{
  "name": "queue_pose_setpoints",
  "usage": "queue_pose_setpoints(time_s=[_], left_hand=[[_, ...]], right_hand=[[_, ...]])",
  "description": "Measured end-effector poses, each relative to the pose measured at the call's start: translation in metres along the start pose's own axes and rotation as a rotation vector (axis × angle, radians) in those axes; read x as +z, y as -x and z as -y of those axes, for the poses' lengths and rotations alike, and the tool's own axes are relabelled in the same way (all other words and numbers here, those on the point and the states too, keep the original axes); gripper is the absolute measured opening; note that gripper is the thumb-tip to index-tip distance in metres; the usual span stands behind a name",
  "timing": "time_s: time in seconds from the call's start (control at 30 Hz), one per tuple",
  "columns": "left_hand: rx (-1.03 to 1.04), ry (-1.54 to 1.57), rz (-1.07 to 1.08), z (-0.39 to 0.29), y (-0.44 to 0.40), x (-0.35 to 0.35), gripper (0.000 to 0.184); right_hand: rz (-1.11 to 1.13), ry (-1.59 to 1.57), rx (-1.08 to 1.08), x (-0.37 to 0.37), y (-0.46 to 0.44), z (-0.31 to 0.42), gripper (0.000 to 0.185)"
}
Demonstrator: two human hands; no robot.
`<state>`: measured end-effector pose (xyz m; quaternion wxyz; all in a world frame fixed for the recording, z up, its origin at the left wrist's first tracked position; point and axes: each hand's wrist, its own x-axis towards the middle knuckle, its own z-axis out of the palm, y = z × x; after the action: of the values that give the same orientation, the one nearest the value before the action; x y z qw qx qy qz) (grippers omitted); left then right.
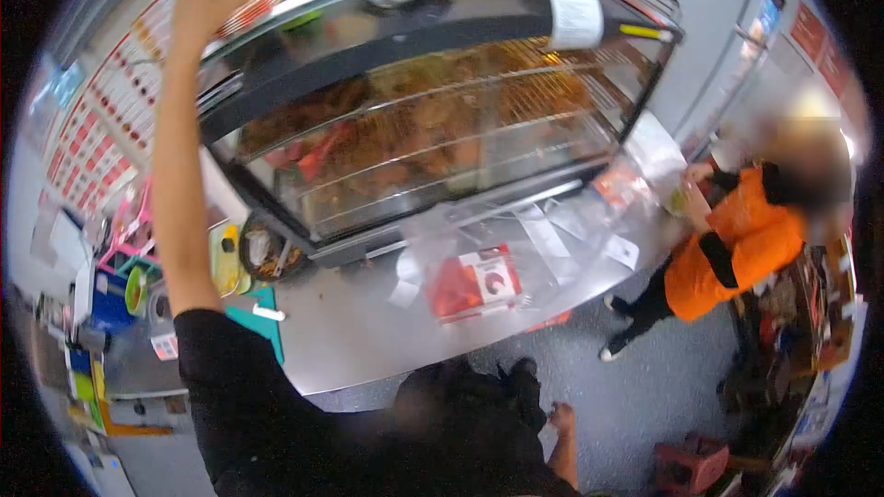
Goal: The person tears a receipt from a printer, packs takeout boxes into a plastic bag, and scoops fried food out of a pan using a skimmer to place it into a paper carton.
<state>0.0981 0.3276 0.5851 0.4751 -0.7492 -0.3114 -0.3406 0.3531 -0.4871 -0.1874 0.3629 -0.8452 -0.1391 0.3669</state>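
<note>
My left hand point(204, 2) is raised at the top left, by the upper left end of a glass-fronted food display cabinet point(359, 55). Its fingers stretch upward with the thumb out to the side, and I see nothing held in it. Low on the right, my right hand point(560, 418) hangs beside my body over the floor, loosely relaxed with nothing visible in it. Inside the cabinet, wire shelves hold browned food, blurred behind the glass. On the steel counter point(341, 327) lies a red and white printed packet point(474, 283) in clear plastic.
A person in an orange shirt point(737, 235) stands at the counter's right end, hands near clear bags. A dark bowl point(267, 248), a yellow tray point(224, 258) and a teal item point(262, 317) sit left of the cabinet. A red stool point(692, 463) stands on the floor.
</note>
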Motion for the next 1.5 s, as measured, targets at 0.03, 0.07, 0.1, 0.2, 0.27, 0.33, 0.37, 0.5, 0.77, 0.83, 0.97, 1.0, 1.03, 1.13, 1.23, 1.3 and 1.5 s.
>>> queue_pose_setpoints(time_s=[0.03, 0.07, 0.1, 0.2, 0.27, 0.33, 0.37, 0.5, 0.77, 0.83, 0.97, 1.0, 1.03, 1.13, 1.23, 1.3, 1.5], left_hand=[[0.031, 0.024, 0.036, -0.015, 0.006, -0.03, 0.057], [0.008, 0.038, -0.029, -0.026, 0.004, -0.042, 0.061], [-0.018, 0.051, -0.091, -0.032, 0.003, -0.048, 0.065], [-0.154, -0.18, -0.181, -0.043, -0.001, -0.06, 0.073], [-0.018, -0.134, -0.488, -0.023, -0.009, -0.066, 0.071], [-0.019, -0.055, -0.648, -0.025, -0.008, -0.104, 0.064], [-0.057, 0.035, -0.699, -0.036, -0.002, -0.129, 0.06], [-0.239, 0.517, -0.794, -0.133, 0.057, -0.226, 0.045], [-0.573, 1.95, 0.437, -0.389, 0.128, -0.237, 0.029], [-0.589, 2.066, 0.607, -0.434, 0.142, -0.219, 0.029], [-0.304, 1.856, 0.858, -0.465, 0.17, -0.204, 0.03], [-0.247, 1.857, 0.989, -0.467, 0.17, -0.206, 0.03], [-0.184, 1.853, 1.118, -0.468, 0.169, -0.208, 0.03], [0.006, 1.962, 1.074, -0.485, 0.179, -0.212, 0.031], [0.03, 1.963, 1.097, -0.491, 0.187, -0.208, 0.033], [0.056, 2.02, 1.019, -0.501, 0.209, -0.194, 0.042], [0.03, 2.092, 1.431, -0.504, 0.237, -0.173, 0.049]], right_hand=[[0.064, 0.233, -0.186, -0.005, -0.013, 0.003, 0.025], [0.048, -0.012, 0.034, -0.008, -0.014, 0.023, 0.026], [0.032, -0.255, 0.25, -0.009, -0.014, 0.03, 0.028], [0.174, -0.053, 0.342, -0.022, -0.045, 0.027, 0.027], [0.109, 0.123, 0.081, -0.042, -0.057, 0.032, 0.025], [-0.017, 0.125, -0.107, -0.059, -0.079, 0.058, 0.025], [-0.108, 0.041, -0.157, -0.072, -0.09, 0.081, 0.025], [-0.367, -0.088, -0.471, -0.147, -0.044, 0.331, 0.015], [0.075, -0.138, -1.016, -0.175, 0.067, 0.562, 0.025], [0.114, -0.039, -0.905, -0.169, 0.065, 0.568, 0.028], [-0.109, -0.015, -0.696, -0.144, 0.038, 0.528, 0.032], [-0.186, -0.012, -0.682, -0.143, 0.036, 0.523, 0.033], [-0.146, 0.013, -0.634, -0.143, 0.038, 0.521, 0.036], [-0.08, 0.036, -0.632, -0.141, 0.049, 0.524, 0.04], [-0.107, 0.115, -0.615, -0.14, 0.037, 0.492, 0.028], [-0.048, 0.09, -0.64, -0.149, 0.031, 0.471, 0.019], [-0.013, -0.46, -0.368, -0.157, 0.034, 0.456, 0.026]])
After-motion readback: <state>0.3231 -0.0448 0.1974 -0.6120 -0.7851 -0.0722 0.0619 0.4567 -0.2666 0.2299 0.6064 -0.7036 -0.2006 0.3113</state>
